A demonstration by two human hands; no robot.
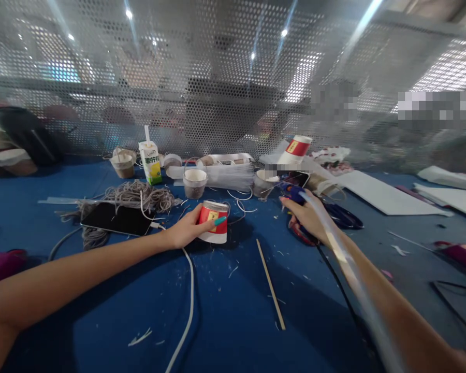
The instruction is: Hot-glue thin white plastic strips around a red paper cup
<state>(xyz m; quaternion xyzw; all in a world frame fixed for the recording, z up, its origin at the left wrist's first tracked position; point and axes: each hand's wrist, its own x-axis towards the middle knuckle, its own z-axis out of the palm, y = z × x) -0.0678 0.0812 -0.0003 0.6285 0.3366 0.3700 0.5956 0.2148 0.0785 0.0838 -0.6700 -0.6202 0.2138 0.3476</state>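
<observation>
My left hand [186, 227] is closed round a red and white paper cup [218, 236], which has a yellow label and a greyish band along its top edge. The thumb, with a long teal nail, lies across the cup's front. On the right, my right hand [309, 216] grips a blue glue gun [292, 192], its nozzle partly hidden. A long clear glue stick [339, 251] runs back from the gun over my right forearm. Between the hands, nearer me, a thin wooden stick [271, 284] lies on the blue table [225, 331].
Grey cord [134, 194] lies by a black phone [116, 218] with a white cable [191, 295]. Behind stand a drink carton [150, 163], a small handled bucket [195, 184] and another paper cup [298, 147]. Purple glue guns rest at both sides. A perforated metal screen [217, 77] closes the back.
</observation>
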